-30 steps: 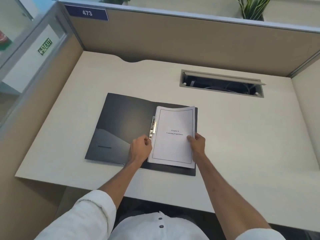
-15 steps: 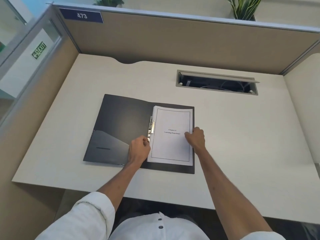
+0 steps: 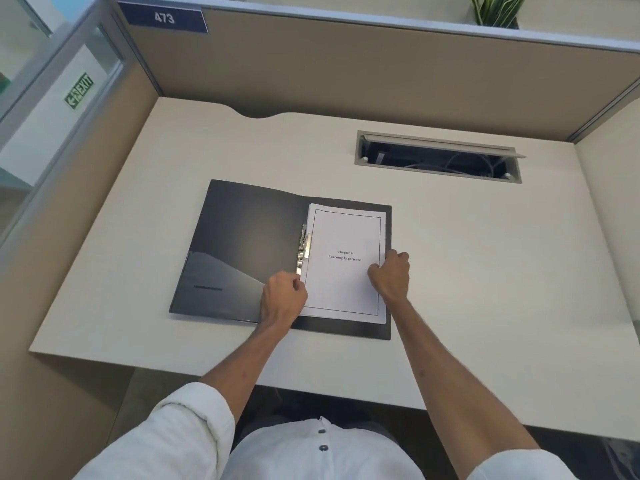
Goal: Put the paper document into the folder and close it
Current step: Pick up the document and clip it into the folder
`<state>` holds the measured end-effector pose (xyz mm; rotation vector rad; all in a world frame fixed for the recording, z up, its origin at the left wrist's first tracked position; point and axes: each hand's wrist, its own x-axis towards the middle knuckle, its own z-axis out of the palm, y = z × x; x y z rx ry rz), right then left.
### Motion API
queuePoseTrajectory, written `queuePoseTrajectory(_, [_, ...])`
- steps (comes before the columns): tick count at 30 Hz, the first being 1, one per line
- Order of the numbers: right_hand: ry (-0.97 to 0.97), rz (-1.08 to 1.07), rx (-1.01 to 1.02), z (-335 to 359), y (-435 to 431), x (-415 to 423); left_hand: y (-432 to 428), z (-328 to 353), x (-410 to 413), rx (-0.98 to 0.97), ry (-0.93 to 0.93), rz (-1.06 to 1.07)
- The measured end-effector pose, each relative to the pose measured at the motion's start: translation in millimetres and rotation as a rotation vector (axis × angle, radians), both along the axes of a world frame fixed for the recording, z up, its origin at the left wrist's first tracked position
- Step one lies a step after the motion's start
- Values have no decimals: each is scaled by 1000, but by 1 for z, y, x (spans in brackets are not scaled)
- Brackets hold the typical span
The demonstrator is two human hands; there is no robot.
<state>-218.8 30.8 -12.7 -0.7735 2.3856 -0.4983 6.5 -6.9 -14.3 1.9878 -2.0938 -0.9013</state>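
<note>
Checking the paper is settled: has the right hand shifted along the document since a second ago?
Yes. The right hand has moved up the document's right edge, toward the cable slot.

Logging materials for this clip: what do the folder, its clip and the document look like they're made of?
The folder looks like dark grey plastic with a semi-gloss finish: it shows soft sheen and a glossy inner pocket. The clip looks like polished metal, silvery with bright glints. The document looks like matte white paper, a thin stack with printed text and border.

Pale desk (image 3: 485, 271) w/ cable slot (image 3: 438, 157), tan cubicle partition (image 3: 346, 71), exit sign (image 3: 79, 91), plant (image 3: 493, 10)
</note>
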Motion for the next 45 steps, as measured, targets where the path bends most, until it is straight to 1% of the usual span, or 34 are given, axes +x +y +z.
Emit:
queuePoseTrajectory(8, [-10, -41, -22, 0, 0, -1, 5, 6, 4, -31, -139, -190])
queuePoseTrajectory(16, [-15, -38, -27, 0, 0, -2, 7, 6, 3, -21, -148, -213])
queuePoseTrajectory(20, [-18, -24, -8, 1, -1, -6, 3, -1, 8, -57, -154, -228])
queuePoseTrajectory(22, [24, -6, 3, 3, -2, -8, 1, -4, 13, -105, -143, -235])
queuePoseTrajectory(24, [156, 64, 10, 5, -5, -11, 1, -10, 20, -198, -147, -313])
queuePoseTrajectory(26, [249, 171, -15, 8, -14, -13, 1, -16, 29, -238, -118, -435])
queuePoseTrajectory(28, [282, 330, -32, 11, -27, -14, 3, -21, 34, -251, -120, -599])
queuePoseTrajectory(30, [301, 491, -22, 14, -45, -16, 4, -28, 33, -246, -142, -705])
queuePoseTrajectory(34, [334, 680, 6, 18, -82, -19, 4, -36, 25, -196, -168, -745])
queuePoseTrajectory(36, [330, 716, 24, 18, -98, -19, 4, -40, 21, -183, -174, -763])
queuePoseTrajectory(41, [308, 727, 38, 12, -119, -13, 7, -48, 20, -175, -177, -766])
queuePoseTrajectory(45, [333, 736, 44, 9, -132, -15, 6, -51, 19, -140, -175, -742])
